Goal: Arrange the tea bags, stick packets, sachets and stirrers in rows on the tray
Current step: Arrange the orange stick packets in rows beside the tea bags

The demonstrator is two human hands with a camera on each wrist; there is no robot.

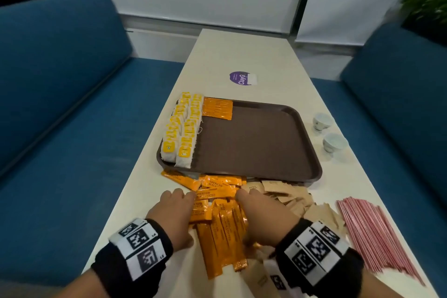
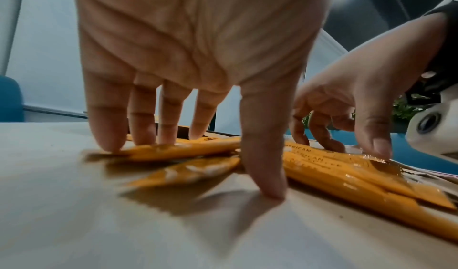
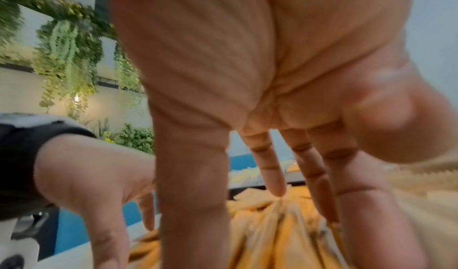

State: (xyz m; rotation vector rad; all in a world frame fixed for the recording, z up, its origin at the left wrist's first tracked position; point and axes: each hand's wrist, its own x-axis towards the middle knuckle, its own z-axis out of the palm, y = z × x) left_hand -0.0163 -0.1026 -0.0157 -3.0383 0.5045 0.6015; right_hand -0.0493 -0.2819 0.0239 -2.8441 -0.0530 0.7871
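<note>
Gathering the loose stick packets (image 1: 219,215) in front of the tray (image 1: 261,150).

My left hand (image 1: 173,215) and right hand (image 1: 262,218), fingers straight and gripping nothing, press the pile from both sides. The slick packets could fan out or slide into the sachets (image 1: 287,197) beside them. On the tray, tea bags (image 1: 181,128) fill its left edge; stirrers (image 1: 372,232) lie right of the pile.

Right hand (image 3: 247,77) spreads straight fingers (image 3: 269,167) onto blurred orange foil stick packets (image 3: 277,240); left hand (image 3: 99,185) reaches beside them.
</note>
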